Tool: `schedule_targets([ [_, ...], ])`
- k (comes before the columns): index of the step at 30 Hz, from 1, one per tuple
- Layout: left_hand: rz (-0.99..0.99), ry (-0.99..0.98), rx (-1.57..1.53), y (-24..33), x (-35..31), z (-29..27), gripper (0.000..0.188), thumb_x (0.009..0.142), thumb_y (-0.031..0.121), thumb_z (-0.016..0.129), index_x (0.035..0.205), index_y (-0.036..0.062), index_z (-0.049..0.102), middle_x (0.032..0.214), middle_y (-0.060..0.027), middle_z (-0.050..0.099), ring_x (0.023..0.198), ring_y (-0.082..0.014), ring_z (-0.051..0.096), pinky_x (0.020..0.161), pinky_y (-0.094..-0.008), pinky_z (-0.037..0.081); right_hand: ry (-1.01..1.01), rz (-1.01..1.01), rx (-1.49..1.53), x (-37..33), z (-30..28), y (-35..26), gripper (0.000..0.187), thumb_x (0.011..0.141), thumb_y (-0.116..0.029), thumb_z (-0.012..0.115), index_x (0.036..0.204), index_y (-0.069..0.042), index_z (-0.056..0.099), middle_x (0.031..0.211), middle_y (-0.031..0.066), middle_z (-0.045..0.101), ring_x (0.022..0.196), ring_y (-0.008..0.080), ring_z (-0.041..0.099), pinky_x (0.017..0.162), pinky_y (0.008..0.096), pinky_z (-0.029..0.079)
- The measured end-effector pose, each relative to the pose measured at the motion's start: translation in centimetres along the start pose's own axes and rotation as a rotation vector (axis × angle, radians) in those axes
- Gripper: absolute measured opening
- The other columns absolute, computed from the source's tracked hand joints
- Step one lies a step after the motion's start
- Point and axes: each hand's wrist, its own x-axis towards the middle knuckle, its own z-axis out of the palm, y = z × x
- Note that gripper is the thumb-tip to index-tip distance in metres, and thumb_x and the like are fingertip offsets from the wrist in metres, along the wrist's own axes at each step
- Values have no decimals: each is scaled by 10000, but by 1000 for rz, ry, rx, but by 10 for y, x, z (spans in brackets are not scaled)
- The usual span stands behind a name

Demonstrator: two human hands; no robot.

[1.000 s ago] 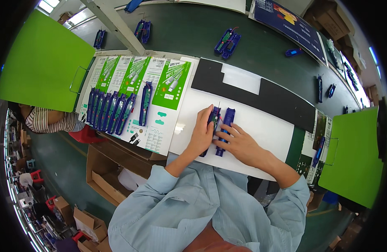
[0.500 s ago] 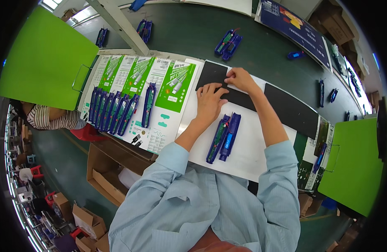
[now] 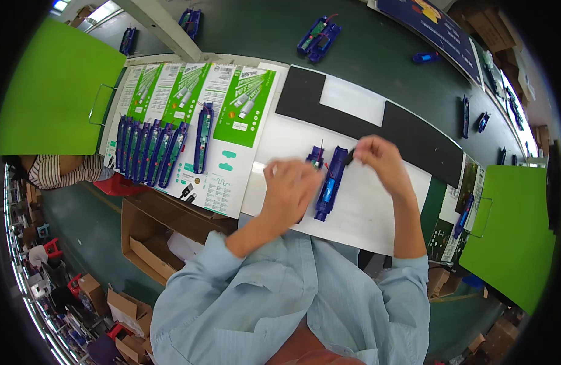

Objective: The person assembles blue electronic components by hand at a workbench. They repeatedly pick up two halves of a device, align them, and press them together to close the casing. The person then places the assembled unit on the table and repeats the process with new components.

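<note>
On a white board (image 3: 378, 213) before me lies an opened blue plastic casing in two halves. The right half (image 3: 331, 188) holds a bright blue cylindrical cell; the left half (image 3: 316, 157) carries a green circuit board with wires. My left hand (image 3: 286, 191), smeared by motion, is over the left half and hides most of it. By the upper end of the right half, my right hand (image 3: 383, 163) pinches a small black foam-like piece (image 3: 349, 158). Behind both hands lies a black sheet (image 3: 408, 131) with a rectangular gap showing white.
Several blue casings (image 3: 149, 149) lie in a row on printed green-and-white card sheets (image 3: 247, 115) to the left. More opened casings (image 3: 319, 38) sit on the dark green belt (image 3: 250, 36) beyond. Green panels (image 3: 55, 91) flank both sides; a cardboard box (image 3: 149, 237) stands below left.
Both hands have come back from the black sheet toward the casing. My right hand now carries a small black piece; the white gap in the sheet is in full view.
</note>
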Motion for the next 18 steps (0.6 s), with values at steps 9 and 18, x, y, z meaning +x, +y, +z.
schedule_targets([
  [9,123,-331,69,28,-74,13,417,891,106,713,1304,153,753,1332,14,669,1255,-181,585,1155,-465,299,-108,164,-236,-49,43,19,170,970,-115,784,1075,6,724,926,42,724,838,104,629,796,275,526],
  [18,102,-321,49,30,-69,14,425,887,73,693,1300,156,754,1316,18,672,1285,-169,595,1164,-456,290,-70,169,-304,-48,51,22,184,973,-126,790,1080,6,717,934,27,711,807,97,572,761,270,505],
])
